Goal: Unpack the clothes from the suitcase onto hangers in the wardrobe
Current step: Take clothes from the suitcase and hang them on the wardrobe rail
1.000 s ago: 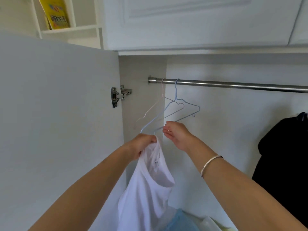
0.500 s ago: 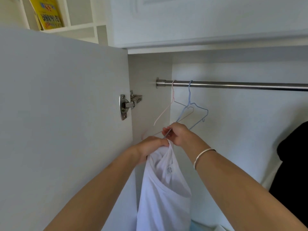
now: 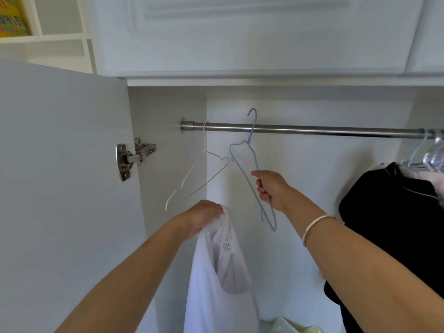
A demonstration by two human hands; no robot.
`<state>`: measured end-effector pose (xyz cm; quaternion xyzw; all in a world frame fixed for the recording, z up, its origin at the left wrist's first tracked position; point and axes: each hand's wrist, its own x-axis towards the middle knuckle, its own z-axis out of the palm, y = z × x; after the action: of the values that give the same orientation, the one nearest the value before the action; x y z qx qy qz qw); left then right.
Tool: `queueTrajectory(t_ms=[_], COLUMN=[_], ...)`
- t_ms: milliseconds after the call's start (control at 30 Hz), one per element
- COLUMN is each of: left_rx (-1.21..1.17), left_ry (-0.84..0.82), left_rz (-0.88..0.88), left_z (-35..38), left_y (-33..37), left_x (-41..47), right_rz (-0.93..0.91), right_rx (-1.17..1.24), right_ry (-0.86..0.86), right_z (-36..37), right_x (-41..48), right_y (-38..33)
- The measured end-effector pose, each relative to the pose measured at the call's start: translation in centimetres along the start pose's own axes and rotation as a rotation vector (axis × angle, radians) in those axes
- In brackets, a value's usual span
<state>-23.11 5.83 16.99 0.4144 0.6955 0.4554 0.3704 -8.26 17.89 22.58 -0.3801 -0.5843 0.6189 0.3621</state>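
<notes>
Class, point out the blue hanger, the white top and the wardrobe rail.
blue hanger [image 3: 242, 169]: head view, on its wire arm.
white top [image 3: 211, 296]: head view, on the front cloth.
wardrobe rail [image 3: 312, 131]: head view, on the bare bar.

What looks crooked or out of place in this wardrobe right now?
The blue hanger is off the rail, tilted steeply in the right hand. The pink hanger hangs skewed, one end dipping low. The left hand holds the white shirt bunched, not hung.

Print on the white garment's neck label [image 3: 227, 247] and the yellow book [image 3: 10, 18] is too blurred to read
</notes>
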Motion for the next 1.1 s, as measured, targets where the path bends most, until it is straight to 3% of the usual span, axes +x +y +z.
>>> queueTrajectory(t_ms=[233, 433, 567, 733, 900, 1000, 1100], left_rx=[-0.040, 0.251, 0.300, 0.358, 0.398, 0.326, 0.139], left_ry=[0.179, 0.357, 0.206, 0.137, -0.034, 0.059, 0.113], left_rz=[0.068, 0.329, 0.342, 0.303, 0.351, 0.359, 0.225], left_z=[1.4, 4.1, 7.0, 10.3, 13.7, 13.9, 12.7], left_y=[1.2, 3.5, 5.0, 5.2, 6.0, 5.8, 4.8], left_x=[0.9, 1.1, 1.1, 0.8, 0.1, 1.1, 2.1], right_rz=[-0.009, 0.054, 0.029, -0.043, -0.183, -0.199, -0.134], right_rx=[-0.357, -0.604, -0.580, -0.678, -0.787, -0.821, -0.762], right_ry=[0.133, 0.048, -0.055, -0.015, 0.079, 0.192, 0.336], right_z=[-6.5, -12.1, -14.1, -14.8, -12.2, -13.4, -16.2], right_x=[-3.8, -7.0, -8.8, -9.5, -8.7, -8.4, -8.7], right_y=[0.2, 1.3, 2.3, 2.2, 1.7, 2.3, 3.3])
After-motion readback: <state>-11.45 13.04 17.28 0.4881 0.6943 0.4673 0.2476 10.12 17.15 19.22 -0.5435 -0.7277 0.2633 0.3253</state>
